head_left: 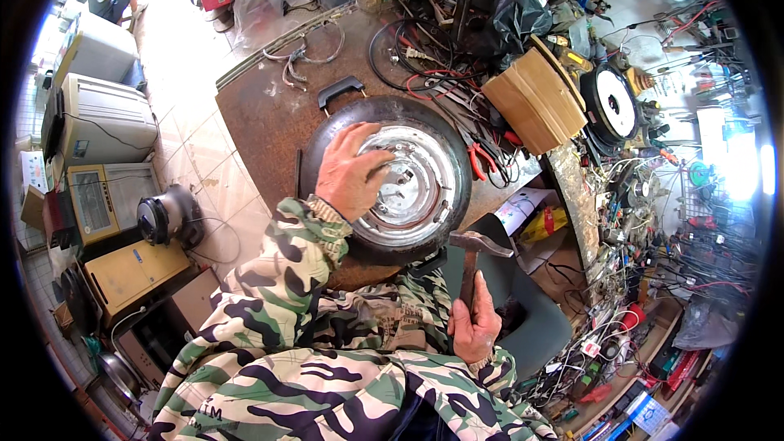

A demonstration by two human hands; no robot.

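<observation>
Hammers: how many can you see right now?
1. The hammer is gripped in the right hand, head up, just right of the wheel under the left hand. The cluttered bench may hide others.

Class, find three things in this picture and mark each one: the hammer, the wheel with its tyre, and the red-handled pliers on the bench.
hammer (469,273), head view, on the wooden handle above the right hand.
wheel (425,188), head view, on the bare metal hub.
red-handled pliers (478,161), head view, on a red grip.

A cluttered repair workshop: tangled wires (425,65), pliers (482,159) and old appliance casings (102,118) (stacked along the tiled floor).
</observation>
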